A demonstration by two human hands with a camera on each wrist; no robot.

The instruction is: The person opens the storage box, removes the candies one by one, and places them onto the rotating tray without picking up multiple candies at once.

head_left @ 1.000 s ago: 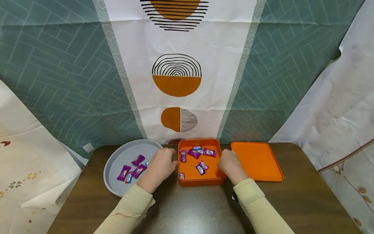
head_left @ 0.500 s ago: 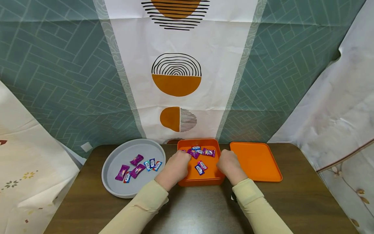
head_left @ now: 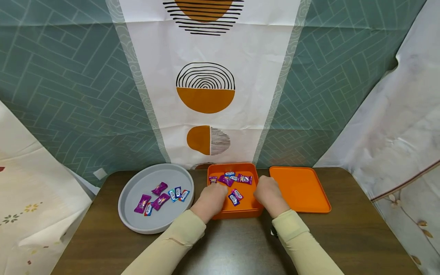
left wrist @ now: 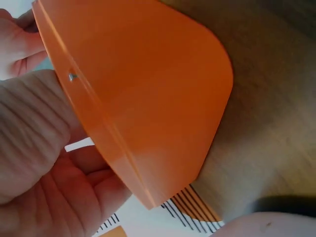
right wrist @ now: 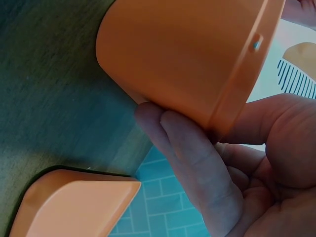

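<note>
An orange box (head_left: 248,198) holds several small wrapped candies, some purple (head_left: 245,179), others blue (head_left: 234,199) or pink (head_left: 237,193). My right hand (head_left: 269,191) grips its right wall, thumb inside the rim and fingers along the outside, as the right wrist view shows. Over the box's left front corner reaches my left hand (head_left: 211,199). In the left wrist view that hand's fingers (left wrist: 91,197) pass behind the left wall, so their tips are hidden and I cannot tell if they hold a candy. The candy lying at that corner earlier is covered.
Left of the box, a round grey tray (head_left: 132,187) bears several candies, among them a purple one (head_left: 142,204) and a blue one (head_left: 177,191). An orange rectangular lid or flat tray (head_left: 299,189) lies to the right. All stand on a dark wooden table (head_left: 357,233) before a patterned cloth.
My left hand has moved right from the grey tray's edge to over the box's left front, uncovering candies on the tray. My right hand stays at the box's right wall.
</note>
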